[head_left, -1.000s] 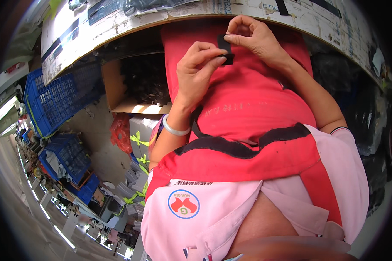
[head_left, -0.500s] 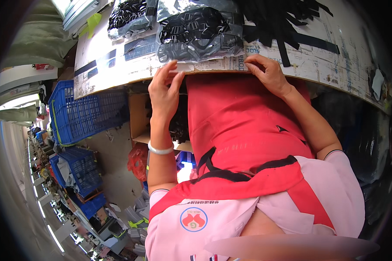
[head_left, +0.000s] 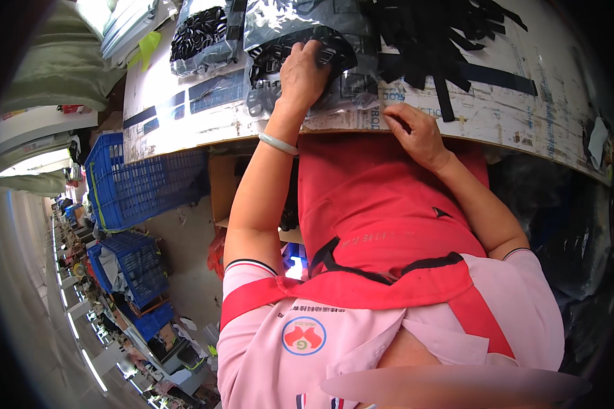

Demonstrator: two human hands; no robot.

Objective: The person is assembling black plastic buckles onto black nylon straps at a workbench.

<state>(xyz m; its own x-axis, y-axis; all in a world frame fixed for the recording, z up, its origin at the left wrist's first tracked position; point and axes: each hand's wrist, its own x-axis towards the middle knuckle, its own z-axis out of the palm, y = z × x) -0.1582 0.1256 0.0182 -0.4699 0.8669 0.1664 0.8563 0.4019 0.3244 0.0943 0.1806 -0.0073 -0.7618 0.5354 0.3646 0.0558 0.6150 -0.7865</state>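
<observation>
A clear plastic bag [head_left: 273,24] filled with small black plastic buckles [head_left: 344,58] lies on the table. My left hand [head_left: 301,76] reaches into its opening, palm down, with bent fingers among the buckles. Its fingertips are hidden, so I cannot see whether they grip a buckle. My right hand [head_left: 419,136] is at the table's front edge, thumb and forefinger pinched together and the other fingers curled. Anything within that pinch is too small to make out. Just beyond the right hand lies a pile of cut black webbing straps [head_left: 423,44].
A second bag of black buckles [head_left: 201,37] lies to the left on the cardboard-covered table [head_left: 498,112]. Dark strips are stuck to its surface. Blue plastic crates [head_left: 109,184] stand on the floor at left, beside a cardboard box [head_left: 223,184] under the table.
My left hand has moved forward from the table edge into the bag of buckles. The right hand stays at the edge, still pinched.
</observation>
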